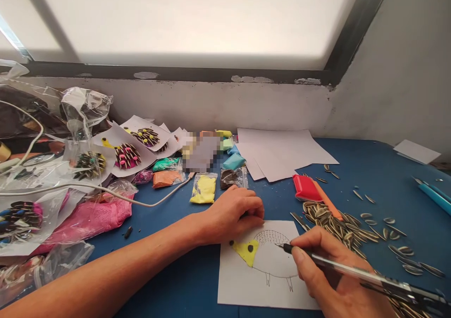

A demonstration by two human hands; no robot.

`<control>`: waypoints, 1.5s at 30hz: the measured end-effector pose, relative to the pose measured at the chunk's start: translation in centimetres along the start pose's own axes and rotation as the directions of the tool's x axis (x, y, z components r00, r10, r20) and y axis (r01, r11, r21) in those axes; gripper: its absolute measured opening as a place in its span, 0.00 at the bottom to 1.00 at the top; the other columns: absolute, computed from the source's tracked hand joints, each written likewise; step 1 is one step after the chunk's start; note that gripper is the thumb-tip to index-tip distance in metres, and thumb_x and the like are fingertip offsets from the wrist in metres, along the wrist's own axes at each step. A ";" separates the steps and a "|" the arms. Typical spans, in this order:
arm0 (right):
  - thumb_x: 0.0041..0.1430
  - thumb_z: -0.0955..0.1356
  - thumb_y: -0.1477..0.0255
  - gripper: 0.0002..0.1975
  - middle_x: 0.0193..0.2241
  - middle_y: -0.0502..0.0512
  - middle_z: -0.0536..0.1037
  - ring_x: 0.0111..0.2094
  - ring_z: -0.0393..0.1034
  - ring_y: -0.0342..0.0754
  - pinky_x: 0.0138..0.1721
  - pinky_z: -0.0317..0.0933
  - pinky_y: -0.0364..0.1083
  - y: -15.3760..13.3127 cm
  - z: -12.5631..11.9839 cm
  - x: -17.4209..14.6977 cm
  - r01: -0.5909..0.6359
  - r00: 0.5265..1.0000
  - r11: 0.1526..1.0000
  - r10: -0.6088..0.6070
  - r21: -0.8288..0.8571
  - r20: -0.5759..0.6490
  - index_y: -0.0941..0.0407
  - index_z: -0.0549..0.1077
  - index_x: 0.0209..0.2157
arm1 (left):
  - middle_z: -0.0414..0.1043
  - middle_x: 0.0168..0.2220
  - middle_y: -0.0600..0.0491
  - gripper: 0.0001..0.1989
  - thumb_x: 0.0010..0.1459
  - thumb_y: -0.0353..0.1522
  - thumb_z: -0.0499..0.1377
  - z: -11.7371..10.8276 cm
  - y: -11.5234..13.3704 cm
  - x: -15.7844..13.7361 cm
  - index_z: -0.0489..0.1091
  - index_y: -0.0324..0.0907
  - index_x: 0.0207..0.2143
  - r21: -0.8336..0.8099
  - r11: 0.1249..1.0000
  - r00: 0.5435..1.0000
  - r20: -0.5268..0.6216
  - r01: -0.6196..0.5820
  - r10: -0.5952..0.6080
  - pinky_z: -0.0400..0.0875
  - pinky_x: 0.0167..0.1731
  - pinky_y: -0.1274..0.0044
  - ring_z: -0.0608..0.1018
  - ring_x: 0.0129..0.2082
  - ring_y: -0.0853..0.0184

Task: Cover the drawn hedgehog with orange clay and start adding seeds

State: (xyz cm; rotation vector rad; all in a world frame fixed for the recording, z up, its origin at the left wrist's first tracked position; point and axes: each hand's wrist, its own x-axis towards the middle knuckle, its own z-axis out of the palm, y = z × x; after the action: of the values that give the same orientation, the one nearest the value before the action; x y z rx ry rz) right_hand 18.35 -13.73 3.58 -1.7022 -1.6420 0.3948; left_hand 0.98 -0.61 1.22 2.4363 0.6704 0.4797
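My right hand (327,271) grips a clear-barrelled pen (355,273), its tip touching a sheet of white paper (243,290). On the sheet is a line drawing of a hedgehog (276,261) with a round back, thin legs and short marks filling part of its upper body. Its pointed head (247,251) is flat yellow clay with a dark eye and a dark nose. My left hand (234,212) rests at the paper's top left edge, fingers curled in and nothing visible in them.
Sunflower seeds (327,219) lie in a pile right of the paper, beside a red packet (307,187). Behind are clay packets (203,189) and blank sheets (278,151). Seed-covered hedgehogs (127,156) on paper sit at left, with a white cable (141,203) crossing there.
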 end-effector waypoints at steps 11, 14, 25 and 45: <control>0.61 0.64 0.62 0.12 0.17 0.42 0.73 0.17 0.67 0.41 0.17 0.58 0.39 0.8 1.1 -0.1 0.045 0.999 0.999 -0.045 0.019 0.023 0.50 0.71 0.25 | 0.71 0.31 0.57 0.05 0.60 0.27 0.61 0.2 -0.2 0.0 0.69 0.40 0.30 0.019 0.999 0.999 -0.017 -0.034 0.035 0.57 0.38 0.74 0.70 0.33 0.70; 0.60 0.65 0.63 0.10 0.18 0.41 0.74 0.18 0.68 0.41 0.19 0.60 0.39 0.7 1.4 -0.2 0.034 0.999 0.999 -0.035 0.040 0.007 0.49 0.72 0.26 | 0.71 0.31 0.57 0.05 0.60 0.27 0.61 0.3 -0.4 0.0 0.69 0.40 0.30 0.014 0.999 0.998 -0.029 -0.048 0.048 0.56 0.37 0.74 0.69 0.32 0.70; 0.59 0.66 0.59 0.12 0.19 0.45 0.74 0.19 0.66 0.43 0.19 0.58 0.41 0.7 1.8 -0.4 -0.058 0.998 0.990 0.058 0.127 0.000 0.50 0.73 0.27 | 0.71 0.31 0.57 0.05 0.60 0.27 0.61 0.2 -0.3 0.0 0.69 0.40 0.30 0.023 0.999 0.999 -0.018 -0.045 0.046 0.57 0.38 0.75 0.70 0.33 0.69; 0.60 0.66 0.60 0.11 0.19 0.44 0.73 0.20 0.66 0.43 0.21 0.58 0.42 0.7 1.8 -0.3 -0.044 0.999 0.996 0.043 0.075 0.007 0.49 0.73 0.28 | 0.71 0.31 0.57 0.05 0.60 0.27 0.61 0.3 -0.4 0.0 0.69 0.41 0.30 0.037 0.998 0.998 -0.030 -0.052 0.053 0.57 0.37 0.75 0.70 0.33 0.70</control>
State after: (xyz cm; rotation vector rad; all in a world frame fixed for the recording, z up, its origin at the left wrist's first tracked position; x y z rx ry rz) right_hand 17.61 -13.50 1.83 -1.6847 -1.5767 0.4764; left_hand 0.99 -0.44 0.77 2.4900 0.6339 0.5324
